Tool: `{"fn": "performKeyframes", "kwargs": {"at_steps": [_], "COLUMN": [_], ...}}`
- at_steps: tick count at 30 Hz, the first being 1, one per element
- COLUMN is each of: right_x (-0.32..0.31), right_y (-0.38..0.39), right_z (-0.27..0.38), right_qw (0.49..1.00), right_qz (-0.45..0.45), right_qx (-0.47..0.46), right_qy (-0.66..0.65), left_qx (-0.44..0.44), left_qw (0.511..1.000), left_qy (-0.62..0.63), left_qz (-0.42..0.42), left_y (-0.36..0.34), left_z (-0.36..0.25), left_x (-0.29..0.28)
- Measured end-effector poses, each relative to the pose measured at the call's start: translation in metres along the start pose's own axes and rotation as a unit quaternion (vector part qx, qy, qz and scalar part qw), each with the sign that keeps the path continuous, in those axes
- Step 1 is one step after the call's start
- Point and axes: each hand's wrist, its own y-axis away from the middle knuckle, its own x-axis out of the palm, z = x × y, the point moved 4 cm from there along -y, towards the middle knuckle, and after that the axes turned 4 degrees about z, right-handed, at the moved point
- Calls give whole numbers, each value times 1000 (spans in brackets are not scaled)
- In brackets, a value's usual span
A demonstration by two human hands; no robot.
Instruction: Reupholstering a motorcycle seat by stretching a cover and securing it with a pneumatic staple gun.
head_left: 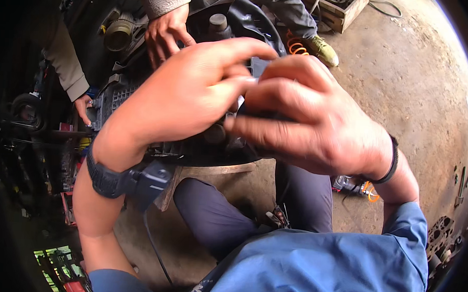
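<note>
1. Two bare hands in the middle: one left hand [186, 94], one right hand [324, 118].
2. Two beige-cuffed co-worker's hands [168, 31], far and left.
3. One thin black wristband [393, 161], right.
4. One black wrist strap [104, 179] bearing one boxy black device [151, 180], left.
5. Two blue shirt sleeves [405, 224], near.
6. Two dark grey trouser legs [210, 207], near.
7. One yellow-green shoe [324, 50], far.
8. One open wooden crate [349, 15], far right.
</note>
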Motion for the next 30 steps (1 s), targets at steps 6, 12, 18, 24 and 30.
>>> {"fn": "performKeyframes", "kwargs": {"at_steps": [6, 12, 18, 24, 30], "right_x": [10, 29, 46, 59, 64], "right_y": [-10, -15, -9, 13, 24], "right_z": [-27, -34, -52, -46, -50], "right_qw": [978, 957, 935, 934, 907], "right_qz": [133, 98, 67, -18, -72], "right_qx": [-17, -27, -58, 23, 81], "right_qy": [-161, -271, -342, -357, -407], "left_qx": [98, 92, 154, 185, 198], "left_qw": [979, 987, 967, 965, 959], "left_qy": [-164, -50, -126, -147, -154], "left_qz": [-77, -118, -159, -110, -129], "left_y": [67, 71, 65, 59, 61], "left_z": [0, 31, 27, 21, 24], "left_x": [8, 28, 36, 37, 45]}}
